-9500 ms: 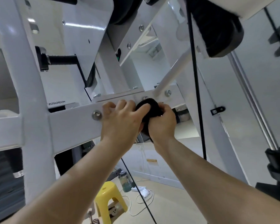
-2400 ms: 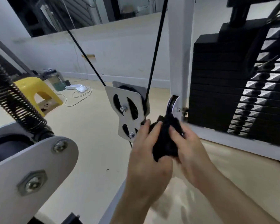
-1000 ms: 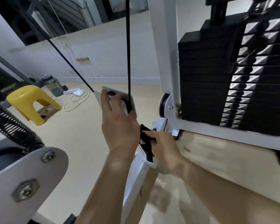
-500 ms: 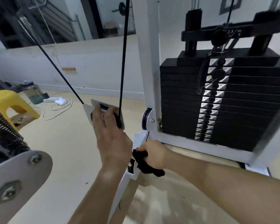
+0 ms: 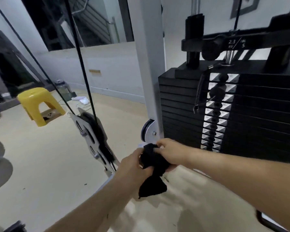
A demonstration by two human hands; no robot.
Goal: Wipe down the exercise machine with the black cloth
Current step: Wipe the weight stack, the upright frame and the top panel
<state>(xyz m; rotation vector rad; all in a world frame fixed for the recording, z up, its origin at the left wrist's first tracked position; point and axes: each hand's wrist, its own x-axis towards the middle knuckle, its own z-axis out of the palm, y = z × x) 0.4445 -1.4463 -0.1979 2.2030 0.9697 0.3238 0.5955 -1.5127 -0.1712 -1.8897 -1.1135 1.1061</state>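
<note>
Off the pulley plate point(image 5: 84, 130), left hand point(image 5: 134, 166) joins right hand point(image 5: 172, 153); all fingers point(image 5: 162, 143) curled gripping black cloth point(image 5: 153, 183).

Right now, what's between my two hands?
The black cloth, bunched and gripped by the left hand and the right hand, one end hanging below. The head view shows it.

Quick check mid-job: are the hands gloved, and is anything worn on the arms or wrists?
No gloves: the left hand and the right hand are bare. The left forearm and the right forearm are bare too, no sleeve in view. No watch, band or ring shows on the wrists or visible fingers.
</note>
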